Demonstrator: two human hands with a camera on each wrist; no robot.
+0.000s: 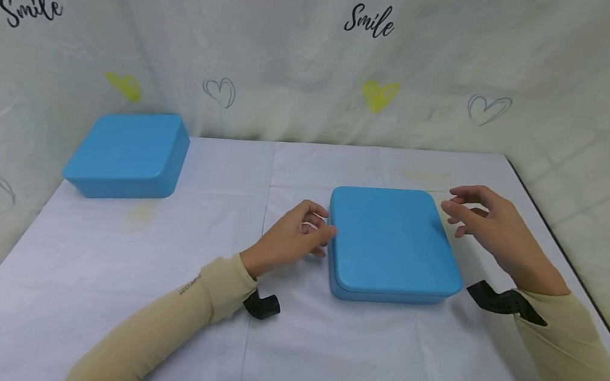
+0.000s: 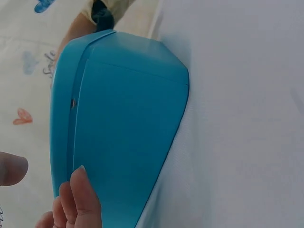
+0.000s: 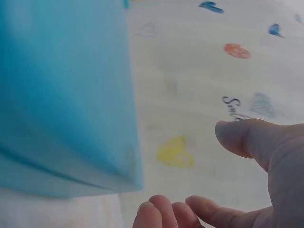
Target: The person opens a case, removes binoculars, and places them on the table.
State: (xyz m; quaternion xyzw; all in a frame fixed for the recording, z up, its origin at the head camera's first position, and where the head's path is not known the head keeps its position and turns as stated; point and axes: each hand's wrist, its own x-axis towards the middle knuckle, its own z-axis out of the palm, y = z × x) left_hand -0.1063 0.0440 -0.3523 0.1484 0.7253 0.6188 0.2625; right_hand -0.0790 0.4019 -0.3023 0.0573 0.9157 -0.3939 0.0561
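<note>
A blue lidded box [image 1: 394,241] with rounded corners lies flat on the white-covered table, lid down over its seam. My left hand [image 1: 295,235] is at its left side, fingers loosely bent. In the left wrist view the fingertips [image 2: 81,190] overlap the box's side wall [image 2: 128,114], and the thumb stands apart; whether they touch it I cannot tell. My right hand [image 1: 479,221] hovers off the box's far right corner, thumb and fingers spread apart. The right wrist view shows a gap between that hand [image 3: 237,175] and the box [image 3: 71,104].
A second blue box [image 1: 126,150] rests at the table's back left. The white tablecloth [image 1: 199,338] has creases. Behind hangs a pale curtain [image 1: 295,50] with hearts and "Smile" lettering. A black strap [image 1: 502,300] hangs from the right sleeve, another [image 1: 262,305] from the left.
</note>
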